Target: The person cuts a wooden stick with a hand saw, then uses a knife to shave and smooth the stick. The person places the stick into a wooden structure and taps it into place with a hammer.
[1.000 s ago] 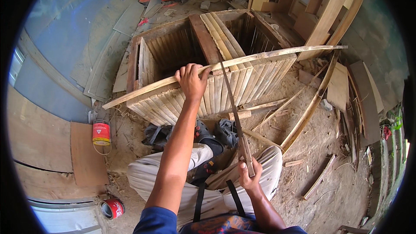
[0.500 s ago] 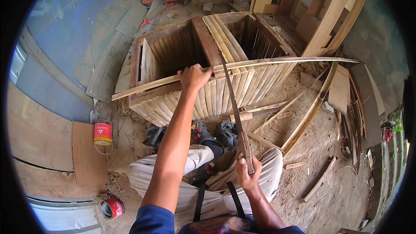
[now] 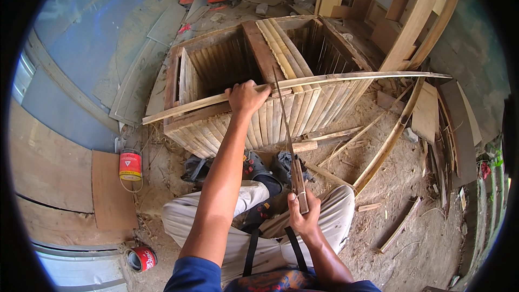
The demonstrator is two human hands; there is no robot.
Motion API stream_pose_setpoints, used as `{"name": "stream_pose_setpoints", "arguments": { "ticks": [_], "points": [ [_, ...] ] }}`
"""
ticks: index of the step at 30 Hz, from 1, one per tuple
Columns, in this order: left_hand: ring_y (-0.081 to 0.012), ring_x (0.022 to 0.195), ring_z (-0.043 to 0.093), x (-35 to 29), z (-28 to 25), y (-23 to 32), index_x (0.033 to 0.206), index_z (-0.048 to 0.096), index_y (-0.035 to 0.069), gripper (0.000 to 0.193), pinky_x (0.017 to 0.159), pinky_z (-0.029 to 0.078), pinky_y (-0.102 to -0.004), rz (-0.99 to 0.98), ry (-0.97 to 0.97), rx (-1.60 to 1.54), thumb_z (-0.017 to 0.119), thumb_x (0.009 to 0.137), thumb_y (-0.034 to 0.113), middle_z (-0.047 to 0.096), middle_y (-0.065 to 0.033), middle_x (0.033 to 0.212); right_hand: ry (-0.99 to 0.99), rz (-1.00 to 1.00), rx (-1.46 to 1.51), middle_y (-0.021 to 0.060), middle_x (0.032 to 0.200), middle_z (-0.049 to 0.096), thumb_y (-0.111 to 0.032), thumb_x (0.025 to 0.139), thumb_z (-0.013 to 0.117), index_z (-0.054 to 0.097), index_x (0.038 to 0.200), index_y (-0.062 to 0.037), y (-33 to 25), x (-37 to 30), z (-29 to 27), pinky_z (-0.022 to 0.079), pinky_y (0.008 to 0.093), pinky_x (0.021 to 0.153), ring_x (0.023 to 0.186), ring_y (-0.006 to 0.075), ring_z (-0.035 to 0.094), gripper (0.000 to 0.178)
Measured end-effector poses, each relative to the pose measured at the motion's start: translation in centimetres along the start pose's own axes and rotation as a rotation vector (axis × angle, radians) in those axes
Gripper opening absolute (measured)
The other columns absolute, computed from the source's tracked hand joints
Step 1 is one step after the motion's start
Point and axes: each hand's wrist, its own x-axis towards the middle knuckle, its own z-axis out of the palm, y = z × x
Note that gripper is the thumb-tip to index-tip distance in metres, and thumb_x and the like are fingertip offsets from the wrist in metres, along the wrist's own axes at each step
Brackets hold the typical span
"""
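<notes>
Strip of pale wood (image 3: 311, 80), long and slightly bowed, lies across the near top edge of a slatted box (image 3: 265, 121), its ends jutting past the sides. A saw (image 3: 287, 130) meets it just right of the left hand (image 3: 247, 97), which is closed over the strip and seems to press it down, thumb toward the blade. The right hand (image 3: 304, 213) is wrapped around the saw's handle, low over the lap. How deep the teeth sit, if they have bitten at all, is too small to tell. The likeliest harm is to that thumb: it rests just beside the blade, and a skip of the saw could nick it. With only 1 hand holding, the long right part could swing or bounce under the strokes, pinching the blade or splintering the wood. A stroke carried too deep could also score the box's rim. Should the right part come free unsupported, it could drop onto the loose sticks (image 3: 346, 145) on the ground. The shoe (image 3: 258, 166) sits near the box's base, another spot for falling wood to hit. Farther out, 2 cans (image 3: 130, 166) stand well apart on the left.
</notes>
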Motion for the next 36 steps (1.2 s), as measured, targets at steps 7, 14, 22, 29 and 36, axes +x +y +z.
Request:
{"name": "stream_pose_setpoints", "arguments": {
  "ticks": [7, 14, 22, 29, 36],
  "points": [
    [-0.032, 0.099, 0.064, -0.2, 0.6, -0.1, 0.094, 0.073, 0.008, 0.057, 0.095, 0.035, -0.0467, 0.025, 0.063, -0.002, 0.063, 0.078, 0.061, 0.071, -0.0184, 0.095, -0.028, -0.003, -0.015, 0.0042, 0.056, 0.057, -0.011, 0.092, 0.061, 0.054, 0.079, 0.0002, 0.3, -0.4, 0.4, 0.042, 0.0259, 0.046, 0.053, 0.0065, 0.057, 0.019],
    [-0.0289, 0.092, 0.062, -0.8, 2.1, -0.7, 0.084, 0.069, 0.008, 0.047, 0.091, 0.035, -0.0444, 0.126, 0.321, -0.011, 0.07, 0.076, 0.055, 0.07, -0.0106, 0.088, 0.039, 0.055, -0.006, 0.0041, 0.055, 0.053, -0.014, 0.093, 0.063, 0.053, 0.079, -0.0002, 1.6, -0.6, 1.0, 0.041, 0.0277, 0.047, 0.05, 0.0078, 0.052, 0.022],
    [-0.0258, 0.081, 0.054, -1.4, 3.0, -1.0, 0.075, 0.062, 0.01, 0.04, 0.088, 0.035, -0.0415, 0.278, 0.609, -0.154, 0.076, 0.074, 0.047, 0.06, -0.0044, 0.076, 0.158, -0.151, -0.065, 0.005, 0.056, 0.052, -0.018, 0.091, 0.064, 0.059, 0.086, 0.0028, 3.4, -1.3, 0.5, 0.039, 0.028, 0.046, 0.048, 0.0106, 0.05, 0.022],
    [-0.0231, 0.082, 0.053, -1.7, 3.0, -0.9, 0.081, 0.066, 0.011, 0.039, 0.086, 0.034, -0.0392, 0.298, 0.668, -0.085, 0.079, 0.073, 0.047, 0.061, -0.0005, 0.081, 0.109, -0.182, -0.072, 0.0056, 0.055, 0.051, -0.018, 0.09, 0.065, 0.059, 0.086, 0.002, 4.1, -1.3, 0.4, 0.041, 0.029, 0.046, 0.047, 0.0139, 0.052, 0.021],
    [-0.0218, 0.083, 0.053, -2.1, 3.2, -1.0, 0.082, 0.066, 0.013, 0.037, 0.086, 0.033, -0.0396, 0.33, 0.702, -0.098, 0.08, 0.073, 0.046, 0.061, 0.0007, 0.082, 0.145, -0.203, -0.108, 0.0073, 0.057, 0.053, -0.019, 0.091, 0.064, 0.058, 0.087, 0.0023, 4.5, -0.9, 0.0, 0.042, 0.0295, 0.047, 0.047, 0.0164, 0.055, 0.022]
  ]
}}
